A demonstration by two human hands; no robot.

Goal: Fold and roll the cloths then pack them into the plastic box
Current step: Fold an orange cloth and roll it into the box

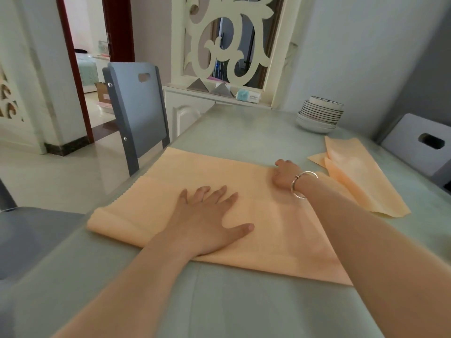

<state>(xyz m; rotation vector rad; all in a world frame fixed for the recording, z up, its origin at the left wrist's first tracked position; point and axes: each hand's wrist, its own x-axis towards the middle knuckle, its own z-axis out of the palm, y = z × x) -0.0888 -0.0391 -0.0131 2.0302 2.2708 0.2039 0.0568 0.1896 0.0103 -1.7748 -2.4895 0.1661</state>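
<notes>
under the spread, straight fingers of the left hand [207, 220] lies the folded cloth [170, 191], pressed flat on the table [244, 308]. right hand [283, 175] fingers are curled on the cloth's far edge; a grasp i cannot tell. beyond them: a second cloth [361, 181], one stack of bowls [319, 115], two chairs.

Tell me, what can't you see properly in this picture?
- Plastic box: not in the head view at all.
- Right hand: its fingertips are hidden by the hand itself, so its grip on the big cloth is unclear.
- Second cloth: its near corner is covered by the right arm.
- Packet on the ledge: its printing is too small to read.
</notes>
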